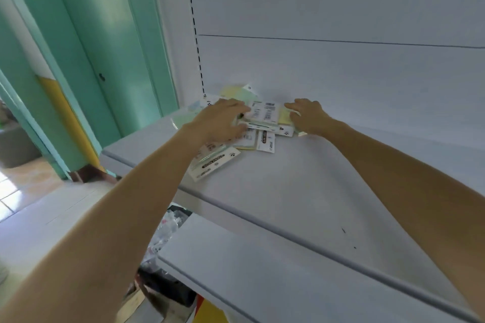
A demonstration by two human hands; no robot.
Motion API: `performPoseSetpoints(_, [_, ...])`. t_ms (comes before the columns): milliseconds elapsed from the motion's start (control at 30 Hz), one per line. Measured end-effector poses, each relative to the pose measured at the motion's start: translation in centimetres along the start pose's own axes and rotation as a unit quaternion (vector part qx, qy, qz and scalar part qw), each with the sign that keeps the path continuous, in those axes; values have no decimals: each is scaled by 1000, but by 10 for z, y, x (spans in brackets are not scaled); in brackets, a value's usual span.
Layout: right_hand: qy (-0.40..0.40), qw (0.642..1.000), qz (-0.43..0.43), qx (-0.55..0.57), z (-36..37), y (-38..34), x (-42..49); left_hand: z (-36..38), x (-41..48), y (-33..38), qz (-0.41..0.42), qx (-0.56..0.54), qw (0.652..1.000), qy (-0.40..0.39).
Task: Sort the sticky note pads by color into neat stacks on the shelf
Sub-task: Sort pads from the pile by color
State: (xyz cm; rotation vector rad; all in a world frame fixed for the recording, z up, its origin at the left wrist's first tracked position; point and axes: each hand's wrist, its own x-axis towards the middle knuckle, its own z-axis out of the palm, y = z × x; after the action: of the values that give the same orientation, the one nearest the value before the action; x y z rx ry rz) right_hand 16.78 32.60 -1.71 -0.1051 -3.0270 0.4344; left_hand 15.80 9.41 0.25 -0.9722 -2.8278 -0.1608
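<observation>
Left hand (pixel 223 119), right hand (pixel 308 117) holding pads (pixel 265 111), rear

pad pack (pixel 215 164), label seemingly "STICKY NOTES"

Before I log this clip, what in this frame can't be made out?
Head view only:
- Pads under the left hand: it covers them, so their colours are unknown.
- Left hand and right hand: blur hides whether they grip the pile or just rest on it.
- Pad count: the pads overlap.
- Labels: the print is blurred and too small to read.
- Clutter below the shelf: cut off by the shelf and the left arm.
</observation>
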Motion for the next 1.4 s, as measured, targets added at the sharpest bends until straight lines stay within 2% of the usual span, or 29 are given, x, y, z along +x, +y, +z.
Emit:
performPoseSetpoints(67, [-30, 999, 13, -7, -3, -7, 2, 3, 20, 2, 33, 4, 998, -55])
performPoseSetpoints(200, [-58, 997, 51, 23, -4, -15, 3, 8, 48, 3, 63, 30, 993, -98])
performPoseSetpoints(367, [-27, 995, 75, 61, -9, -8, 7, 13, 69, 5, 106, 25, 993, -54])
performPoseSetpoints(533, [10, 987, 134, 91, -17, 8, -6, 12, 79, 2, 105, -95, 990, 17])
performPoseSetpoints(633, [36, 986, 158, 48, -22, 22, -17, 4, 85, -2, 105, -178, 975, 82])
performPoseSetpoints(733, [37, 986, 162, 2, -28, 29, -28, -4, 90, -2, 98, -249, 958, 108])
performPoseSetpoints(833, [-9, 996, 89, 24, -28, 18, -36, -3, 98, -1, 87, -302, 943, 112])
performPoseSetpoints(900, [-53, 995, 74, 31, -23, 11, -34, -1, 101, -1, 53, -348, 929, 118])
performPoseSetpoints(967, [-77, 991, 104, 19, -21, 9, -32, 1, 100, 0, 4, -402, 908, 116])
performPoseSetpoints(1033, [-89, 986, 142, -11, -24, 12, -32, 4, 101, -1, -23, -447, 891, 80])
performPoseSetpoints(1100, [-86, 985, 149, -21, -26, 16, -34, 6, 98, -2, -14, -462, 887, 16])
performPoseSetpoints(1167, [-47, 987, 157, -4, -25, 17, -38, 8, 97, -3, 6, -448, 894, -20])
performPoseSetpoints(1233, [-15, 987, 159, 26, -23, 17, -43, 10, 95, 0, 6, -467, 884, -6])
performPoseSetpoints(1333, [-14, 980, 170, 100, -21, 20, -50, 10, 95, 0, -22, -528, 848, 38])
performPoseSetpoints(1400, [-11, 970, 171, 174, -23, 22, -58, 11, 97, -2, -20, -537, 840, 74])
